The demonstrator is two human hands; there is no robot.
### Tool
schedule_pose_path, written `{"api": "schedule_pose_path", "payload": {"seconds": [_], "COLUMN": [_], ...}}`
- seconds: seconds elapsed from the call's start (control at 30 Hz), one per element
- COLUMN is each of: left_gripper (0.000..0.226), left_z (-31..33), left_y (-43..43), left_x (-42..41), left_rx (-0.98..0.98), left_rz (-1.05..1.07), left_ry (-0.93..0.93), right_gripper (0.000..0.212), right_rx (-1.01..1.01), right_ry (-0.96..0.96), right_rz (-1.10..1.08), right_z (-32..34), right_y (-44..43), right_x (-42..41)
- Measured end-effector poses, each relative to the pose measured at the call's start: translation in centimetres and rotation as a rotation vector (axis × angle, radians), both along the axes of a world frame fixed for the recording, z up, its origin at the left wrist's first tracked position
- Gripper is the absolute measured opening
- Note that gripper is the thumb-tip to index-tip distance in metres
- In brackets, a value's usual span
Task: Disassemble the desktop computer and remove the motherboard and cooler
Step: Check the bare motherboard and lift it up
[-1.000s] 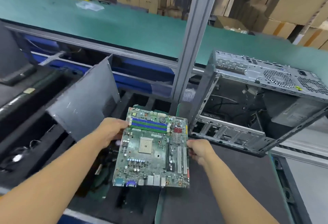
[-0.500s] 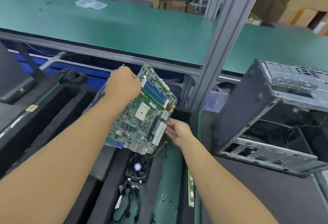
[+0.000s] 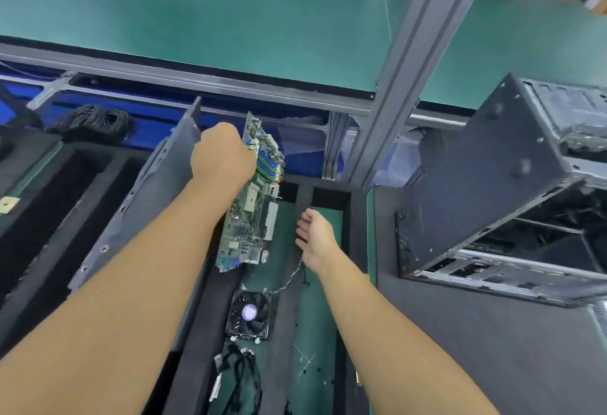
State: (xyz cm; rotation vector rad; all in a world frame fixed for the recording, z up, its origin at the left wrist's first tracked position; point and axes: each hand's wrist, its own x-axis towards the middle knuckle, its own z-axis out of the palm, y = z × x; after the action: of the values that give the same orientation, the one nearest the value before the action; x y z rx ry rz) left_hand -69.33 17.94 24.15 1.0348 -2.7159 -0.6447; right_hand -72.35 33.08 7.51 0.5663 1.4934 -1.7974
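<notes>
Left hand (image 3: 223, 155) fist-gripped on the upper part of the motherboard (image 3: 254, 214), board held up on edge, nearly vertical, parts side facing right. Cannot tell if its bottom end touches anything. Right hand (image 3: 315, 237) empty, fingers relaxed and loose, just right of the board, not touching it. Cooler (image 3: 249, 314) lies flat, fan up, below the board on the green mat, with 1 thin wire (image 3: 289, 280) running up toward the right wrist. Bundle of black cables (image 3: 239, 378) nearer the camera. Gray side panel (image 3: 154, 191) leans just left of the left hand. Computer case (image 3: 492, 201) sits open and tipped at right, well apart from the board. Green table (image 3: 230, 14) behind, metal post (image 3: 410, 69) rising from it.
</notes>
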Motion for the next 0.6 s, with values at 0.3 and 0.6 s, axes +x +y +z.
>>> {"api": "schedule_pose_path", "payload": {"seconds": [0.3, 0.6], "left_gripper": [0.008, 0.016], "left_z": [-2.0, -6.0], "left_y": [-0.4, -0.2], "left_x": [-0.8, -0.5], "left_rx": [-0.001, 0.038], "left_rz": [0.047, 0.055], "left_ry": [-0.061, -0.157], "right_gripper": [0.028, 0.035], "right_rx": [0.214, 0.226], "right_ry": [0.393, 0.496], "right_rz": [0.277, 0.573], "right_z": [-0.2, -1.5], "right_y": [1.0, -0.4], "right_x": [3.6, 7.5]}}
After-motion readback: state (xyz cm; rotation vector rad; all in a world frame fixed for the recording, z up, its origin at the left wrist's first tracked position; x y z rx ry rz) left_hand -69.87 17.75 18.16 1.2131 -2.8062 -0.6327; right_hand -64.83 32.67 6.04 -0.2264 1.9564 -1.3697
